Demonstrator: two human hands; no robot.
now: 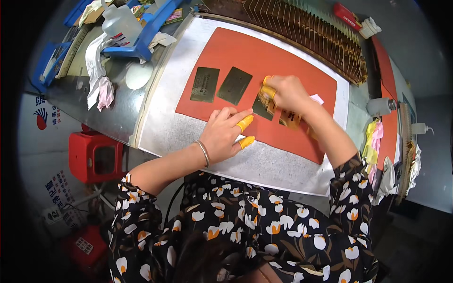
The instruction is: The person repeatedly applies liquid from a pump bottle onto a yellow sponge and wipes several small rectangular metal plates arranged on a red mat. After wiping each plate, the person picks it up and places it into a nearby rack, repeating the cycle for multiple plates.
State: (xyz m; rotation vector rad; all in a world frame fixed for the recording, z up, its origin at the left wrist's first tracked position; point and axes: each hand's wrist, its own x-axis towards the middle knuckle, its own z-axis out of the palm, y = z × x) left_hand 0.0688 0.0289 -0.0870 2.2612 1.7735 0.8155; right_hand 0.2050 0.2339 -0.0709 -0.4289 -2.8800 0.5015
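My left hand (225, 134) lies low over the orange-red mat (278, 59), fingers apart, with yellow finger cots on the index finger and thumb. Its index fingertip rests at the near edge of a dark, shiny metal plate (261, 109). Over that plate my right hand (289, 93) is closed, also wearing yellow cots; what its fingers hold is hidden. A white-pink scrap (316, 99) shows beside its palm. Another shiny plate (289, 119) lies partly under my right wrist. Two more dark plates, one at the left (205, 85) and one beside it (235, 86), lie flat.
A slotted rack (306, 35) of upright plates stands along the back. At the far left are a blue tray (144, 40), a white squeeze bottle (120, 26) and crumpled cloths (98, 70). Another bottle (381, 106) and cloths (373, 141) lie right. A red stool (80, 158) stands below left.
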